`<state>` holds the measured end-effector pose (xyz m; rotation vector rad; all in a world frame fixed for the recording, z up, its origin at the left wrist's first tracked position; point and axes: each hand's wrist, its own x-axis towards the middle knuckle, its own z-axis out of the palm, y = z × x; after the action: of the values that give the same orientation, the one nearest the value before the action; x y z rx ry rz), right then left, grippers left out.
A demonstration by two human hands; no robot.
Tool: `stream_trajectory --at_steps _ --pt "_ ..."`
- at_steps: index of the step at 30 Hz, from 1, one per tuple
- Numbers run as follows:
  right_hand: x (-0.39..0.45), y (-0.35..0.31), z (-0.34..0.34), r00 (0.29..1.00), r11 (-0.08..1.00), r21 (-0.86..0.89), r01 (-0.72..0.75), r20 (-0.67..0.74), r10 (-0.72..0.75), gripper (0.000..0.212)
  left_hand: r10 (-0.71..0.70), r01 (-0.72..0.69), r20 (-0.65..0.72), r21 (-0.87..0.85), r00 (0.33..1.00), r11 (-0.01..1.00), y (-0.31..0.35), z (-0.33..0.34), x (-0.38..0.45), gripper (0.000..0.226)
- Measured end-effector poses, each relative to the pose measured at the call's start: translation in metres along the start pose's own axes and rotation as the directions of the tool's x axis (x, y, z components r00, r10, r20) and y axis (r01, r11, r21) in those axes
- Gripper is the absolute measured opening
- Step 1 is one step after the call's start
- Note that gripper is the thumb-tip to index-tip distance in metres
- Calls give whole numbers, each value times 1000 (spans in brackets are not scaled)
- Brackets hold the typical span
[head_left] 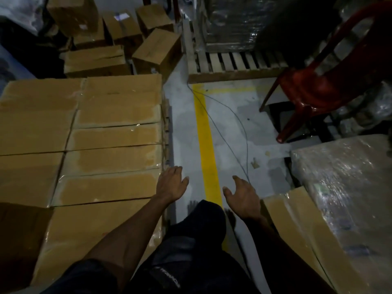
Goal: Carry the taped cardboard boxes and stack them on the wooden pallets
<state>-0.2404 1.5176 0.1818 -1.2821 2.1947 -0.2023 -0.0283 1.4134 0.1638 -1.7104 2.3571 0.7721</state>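
Nearest to the camera are the person's dark trousers [191, 251] and two bare forearms that reach forward over a narrow aisle of grey floor [182, 128]. The largest thing is the stack of taped cardboard boxes [112, 136] on the left, packed side by side with shiny clear tape along the seams; the wooden edge of a pallet [166, 132] shows just beside its right side. On the right lies a plastic-wrapped load [347, 187], with one more taped box [301, 230] touching its near-left side. Further away an empty wooden pallet [235, 66] lies on the floor, and loose cardboard boxes [157, 49] are piled at the upper left, some tilted. A red plastic chair [318, 90] stands at the upper right. A yellow floor line [206, 145] runs along the aisle, with a thin wire [231, 136] beside it. The left hand [170, 184] hovers at the corner of the stack, fingers relaxed, grasping nothing. The right hand [244, 196] is released too, palm turned inward.
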Motion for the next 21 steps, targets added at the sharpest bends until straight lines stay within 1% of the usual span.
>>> stream_trajectory --at_steps 3,6,7,9,10,13,18,21 --pt "48 -14 -14 1000 1000 -8 6 17 -6 65 -33 33 -11 -28 999 999 3 -19 46 52" --pt "125 -36 -23 999 998 -42 50 23 -49 65 -81 78 -51 -71 995 994 -4 -37 116 62" --pt "154 -47 -27 998 996 -55 66 30 -64 65 -111 104 -62 -102 992 989 -9 -44 142 62" --pt "209 -72 -35 993 992 -79 102 60 -97 65 -141 125 -96 -158 985 979 -18 -59 192 54" --pt "236 -85 -39 991 989 -95 114 83 -107 66 -153 136 -96 -169 984 976 -21 -71 215 53" --pt "309 -131 -61 984 983 -120 141 129 -125 66 -193 176 -89 -165 977 970 -27 -115 277 64" --pt "413 -199 -109 976 972 -120 203 108 -190 66 -208 184 -139 -167 968 969 -38 -187 371 71" --pt "481 -233 -132 968 962 -138 237 112 -222 66 -242 208 -181 -192 953 959 -44 -223 425 74"
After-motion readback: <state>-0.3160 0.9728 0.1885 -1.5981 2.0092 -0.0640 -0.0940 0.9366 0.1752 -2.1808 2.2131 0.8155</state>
